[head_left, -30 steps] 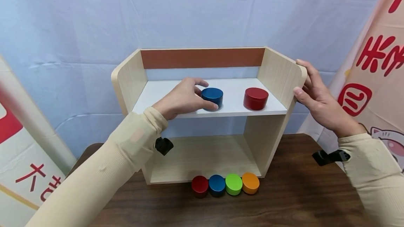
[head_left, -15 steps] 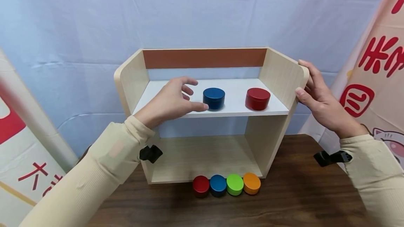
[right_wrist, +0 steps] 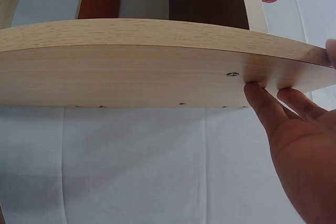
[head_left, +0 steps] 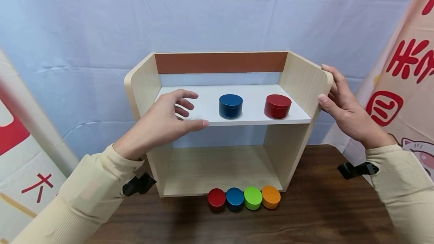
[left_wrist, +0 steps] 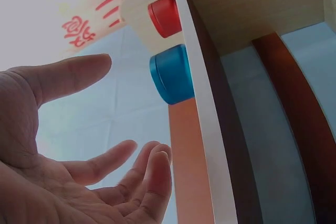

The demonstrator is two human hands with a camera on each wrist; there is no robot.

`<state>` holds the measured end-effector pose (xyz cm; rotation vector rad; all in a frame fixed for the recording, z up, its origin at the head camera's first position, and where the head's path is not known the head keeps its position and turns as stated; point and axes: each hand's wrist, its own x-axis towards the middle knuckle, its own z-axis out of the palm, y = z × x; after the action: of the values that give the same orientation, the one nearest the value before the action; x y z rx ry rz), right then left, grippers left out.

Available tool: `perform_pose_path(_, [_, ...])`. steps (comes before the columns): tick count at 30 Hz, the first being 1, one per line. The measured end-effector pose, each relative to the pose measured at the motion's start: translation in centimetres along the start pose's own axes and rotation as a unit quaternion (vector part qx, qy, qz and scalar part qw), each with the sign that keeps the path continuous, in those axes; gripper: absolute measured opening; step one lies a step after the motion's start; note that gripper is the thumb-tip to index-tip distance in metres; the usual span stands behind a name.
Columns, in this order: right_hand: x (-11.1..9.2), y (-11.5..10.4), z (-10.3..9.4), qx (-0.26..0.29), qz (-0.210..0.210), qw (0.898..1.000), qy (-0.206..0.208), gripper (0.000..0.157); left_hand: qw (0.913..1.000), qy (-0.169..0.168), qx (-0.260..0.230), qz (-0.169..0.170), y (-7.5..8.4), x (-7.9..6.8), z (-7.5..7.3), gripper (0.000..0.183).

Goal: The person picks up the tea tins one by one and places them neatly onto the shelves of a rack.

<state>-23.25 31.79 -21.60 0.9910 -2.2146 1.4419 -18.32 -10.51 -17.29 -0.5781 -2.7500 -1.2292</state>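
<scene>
A blue round tin (head_left: 230,106) and a red round tin (head_left: 277,107) stand upright on the white upper board (head_left: 203,118) of a small wooden shelf (head_left: 295,150). Left of the blue tin, apart from it, my left hand (head_left: 166,118) hovers at the board's front with thumb and fingers spread, holding nothing. The left wrist view also shows a gap between this hand (left_wrist: 100,166) and the blue tin (left_wrist: 173,74). My right hand (head_left: 349,112) grips the shelf's right side panel near its upper front corner. Its fingertips press the outer face, as the right wrist view shows.
On the dark wooden table (head_left: 152,221), a row of small round tins stands before the shelf: red (head_left: 216,199), blue (head_left: 234,199), green (head_left: 252,198) and orange (head_left: 271,197). A pale cloth (head_left: 217,14) hangs behind, with printed banners (head_left: 403,86) at both sides.
My left hand has let go of the blue tin and drawn back to the left. The tin stays on the upper board. My right hand keeps its grip on the side panel.
</scene>
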Motion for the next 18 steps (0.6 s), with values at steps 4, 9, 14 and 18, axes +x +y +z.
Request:
perform_pose_path(4, [0.0, 0.0, -0.1, -0.009, 0.001, 1.000, -0.001, 0.075, 0.9998, -0.001, -0.001, 0.021, -0.2, -1.2, 0.2, 0.065])
perform_pose_path(9, [0.0, 0.0, -0.1, -0.009, 0.001, 1.000, 0.000, 0.074, 0.9992, -0.005, 0.011, 0.037, -0.6, -2.6, 0.8, 0.064])
perform_pose_path(14, [0.0, 0.0, 0.0, -0.007, -0.001, 1.000, 0.001, 0.073, 0.9992, -0.004, 0.004, 0.039, -1.4, -3.7, 1.3, 0.063])
perform_pose_path(18, [0.0, -0.1, 0.0, -0.010, -0.002, 1.000, 0.001, 0.073, 0.9994, 0.002, 0.006, 0.033, -2.2, -4.3, 1.9, 0.061])
